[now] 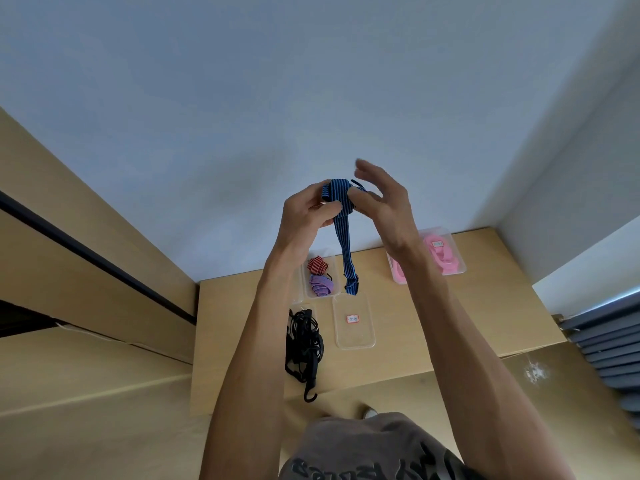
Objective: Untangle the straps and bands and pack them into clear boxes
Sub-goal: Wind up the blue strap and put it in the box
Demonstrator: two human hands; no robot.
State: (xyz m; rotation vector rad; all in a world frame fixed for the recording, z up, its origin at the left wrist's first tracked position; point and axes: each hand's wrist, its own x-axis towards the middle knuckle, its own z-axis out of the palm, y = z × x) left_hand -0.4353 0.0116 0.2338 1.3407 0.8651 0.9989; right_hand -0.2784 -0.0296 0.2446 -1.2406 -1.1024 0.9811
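Observation:
I hold a blue-and-black striped strap raised above the wooden table. My left hand pinches its partly rolled top end. My right hand touches the roll with thumb and forefinger, its other fingers spread. The strap's tail hangs down to a black hook near the table. A clear box holds a rolled red striped strap and a rolled purple one. A flat clear lid or box with a small label lies in front of it. Tangled black cords with a hook lie at the left.
A clear box with pink bands stands at the table's back right. White walls rise behind the table and at the right. A wooden panel runs along the left. A grey slatted radiator stands at the right. My grey shirt fills the bottom.

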